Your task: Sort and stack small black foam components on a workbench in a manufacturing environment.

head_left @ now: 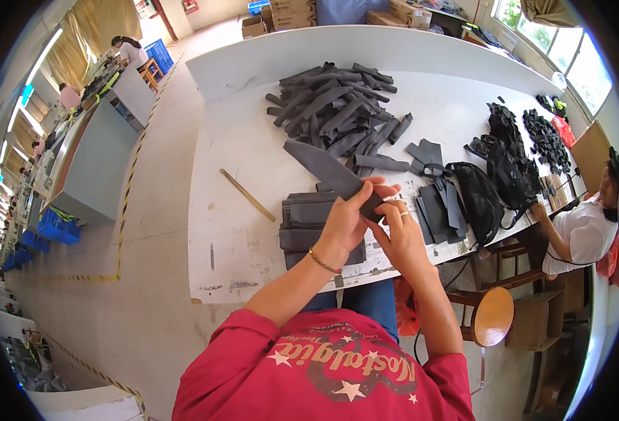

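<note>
A long dark grey fabric strip [321, 167] is held up over the table, its free end pointing to the far left. My left hand [351, 221] is closed around its near part, thumb on top. At the same end, my right hand [399, 235] pinches the strip's edge between thumb and fingers. Below and left of my hands lies a neat stack of flat dark grey fabric pieces [301, 221], partly covered by my left forearm. Beyond them rises a loose heap of rolled or curled grey strips [334, 105].
A thin wooden stick [247, 195] lies left of the stack on the white table [228, 147]. To the right are flat grey pieces [432, 214], black bags [474, 200] and small black parts [544, 140]. A co-worker [580, 235] sits at the right, near a round wooden stool [492, 316].
</note>
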{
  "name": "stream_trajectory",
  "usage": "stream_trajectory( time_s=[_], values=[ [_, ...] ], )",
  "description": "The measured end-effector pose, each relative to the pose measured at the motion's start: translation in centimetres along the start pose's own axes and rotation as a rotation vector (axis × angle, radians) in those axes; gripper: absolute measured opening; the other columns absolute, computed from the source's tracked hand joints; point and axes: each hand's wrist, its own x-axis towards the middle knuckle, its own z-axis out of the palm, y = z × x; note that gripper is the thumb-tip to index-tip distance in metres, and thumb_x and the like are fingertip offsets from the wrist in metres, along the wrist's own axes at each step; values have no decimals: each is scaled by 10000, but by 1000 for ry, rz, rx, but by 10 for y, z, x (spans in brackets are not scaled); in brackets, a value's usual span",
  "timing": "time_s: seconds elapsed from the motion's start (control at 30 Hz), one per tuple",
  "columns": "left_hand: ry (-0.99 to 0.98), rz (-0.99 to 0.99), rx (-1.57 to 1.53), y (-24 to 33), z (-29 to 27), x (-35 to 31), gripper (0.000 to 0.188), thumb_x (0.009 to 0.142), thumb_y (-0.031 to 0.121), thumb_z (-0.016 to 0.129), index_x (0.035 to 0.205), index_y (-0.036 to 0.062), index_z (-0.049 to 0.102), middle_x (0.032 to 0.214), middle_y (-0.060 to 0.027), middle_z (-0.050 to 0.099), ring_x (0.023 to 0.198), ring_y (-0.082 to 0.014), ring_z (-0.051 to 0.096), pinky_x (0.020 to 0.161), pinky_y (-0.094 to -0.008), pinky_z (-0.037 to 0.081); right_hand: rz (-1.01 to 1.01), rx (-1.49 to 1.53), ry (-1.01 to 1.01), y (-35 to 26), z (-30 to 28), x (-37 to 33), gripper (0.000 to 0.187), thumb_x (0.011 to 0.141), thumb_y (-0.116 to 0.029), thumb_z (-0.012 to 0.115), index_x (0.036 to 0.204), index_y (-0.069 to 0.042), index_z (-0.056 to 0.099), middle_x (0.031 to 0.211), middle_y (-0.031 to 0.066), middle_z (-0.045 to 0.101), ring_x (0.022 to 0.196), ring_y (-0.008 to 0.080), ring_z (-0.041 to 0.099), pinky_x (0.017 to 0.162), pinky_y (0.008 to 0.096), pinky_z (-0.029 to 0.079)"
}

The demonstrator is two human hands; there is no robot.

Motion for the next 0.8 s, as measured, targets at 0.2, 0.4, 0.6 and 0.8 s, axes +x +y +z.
stream_trajectory(
  time_s=[0.2, 0.4, 0.6, 0.8],
  values=[
    [88, 195, -33, 31, 12, 13, 330, 996, 300, 571, 1142, 4, 588, 843, -89, 661, 938, -308, 683, 926, -413, 521, -244, -37, 33, 2, -19, 13, 211, 809, 26, 693, 944, -15, 536, 960, 148, 574, 814, 349, 601, 633, 425, 506],
    [58, 229, -92, 14, 17, 6, 329, 990, 322, 571, 1130, 24, 596, 800, -55, 630, 1011, -302, 668, 984, -412, 481, -305, 2, 93, 4, -14, 18, 249, 767, 73, 698, 934, -3, 530, 937, 146, 573, 776, 340, 591, 610, 419, 497],
    [36, 238, -132, 6, 15, 4, 316, 990, 324, 571, 1124, 39, 599, 808, -49, 628, 1063, -308, 653, 1005, -419, 466, -288, 29, 110, 3, -9, 18, 236, 752, 89, 696, 910, 7, 540, 921, 149, 575, 767, 338, 588, 611, 415, 495],
    [59, 244, -134, 2, 17, 2, 305, 992, 317, 570, 1125, 44, 600, 828, -44, 627, 1069, -304, 646, 1007, -421, 466, -285, 45, 104, 4, -6, 20, 233, 747, 92, 696, 903, 11, 543, 914, 147, 573, 771, 333, 587, 617, 410, 496]
  ],
)
